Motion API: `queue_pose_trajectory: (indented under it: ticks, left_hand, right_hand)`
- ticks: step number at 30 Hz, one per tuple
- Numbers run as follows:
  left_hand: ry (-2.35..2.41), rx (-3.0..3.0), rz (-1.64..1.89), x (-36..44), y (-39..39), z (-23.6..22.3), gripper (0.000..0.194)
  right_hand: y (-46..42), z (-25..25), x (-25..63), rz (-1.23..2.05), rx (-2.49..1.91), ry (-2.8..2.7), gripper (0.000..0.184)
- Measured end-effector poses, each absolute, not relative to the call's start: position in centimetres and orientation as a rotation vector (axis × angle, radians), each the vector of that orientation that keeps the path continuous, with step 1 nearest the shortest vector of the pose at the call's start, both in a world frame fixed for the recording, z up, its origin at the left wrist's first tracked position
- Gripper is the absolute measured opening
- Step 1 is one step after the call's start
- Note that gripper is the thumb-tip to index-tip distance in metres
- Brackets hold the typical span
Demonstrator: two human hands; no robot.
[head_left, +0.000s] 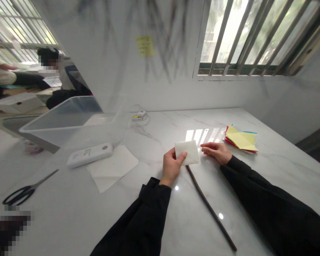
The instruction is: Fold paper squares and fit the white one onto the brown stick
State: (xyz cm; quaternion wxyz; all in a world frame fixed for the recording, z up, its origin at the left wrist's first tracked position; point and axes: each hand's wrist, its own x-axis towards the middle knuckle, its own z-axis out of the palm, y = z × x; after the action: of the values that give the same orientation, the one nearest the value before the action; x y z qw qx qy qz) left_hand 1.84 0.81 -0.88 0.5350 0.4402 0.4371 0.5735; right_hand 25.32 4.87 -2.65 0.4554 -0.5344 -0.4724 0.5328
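Observation:
My left hand [172, 166] grips a small squarish piece of folded white paper [190, 151], its thumb lying across the front face. Just right of the paper's edge, my right hand [216, 152] hovers with loosely curled fingers, touching nothing. A thin, slightly bent dark brown stick [209, 206] runs over the tabletop between my forearms, and its upper end goes out of sight behind the paper. Past my right hand lies a stack of yellow and red paper sheets [242, 138] with some blue edges.
On the left, black-handled scissors [29, 190] lie on the marbled white table [69, 217]. A white oblong device [90, 155] overlaps some white paper sheets [114, 167]. Behind them stands a translucent plastic bin [69, 128]. A small cabled item [141, 114] sits by the wall. Other people are at far left.

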Motion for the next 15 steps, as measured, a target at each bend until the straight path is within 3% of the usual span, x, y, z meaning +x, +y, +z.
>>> queue_pose_trajectory:
  ticks: [10, 15]
  left_hand:
    - [1.04, 1.059, 1.341, 1.9, 0.8, -0.8, 0.037]
    - [0.995, 1.032, 1.332, 2.3, 0.3, -0.3, 0.041]
  right_hand:
    - [3.4, -0.6, 24.4, 1.168, -1.172, -1.333, 0.054]
    - [1.4, 0.4, 23.0, 1.047, -1.087, -1.401, 0.036]
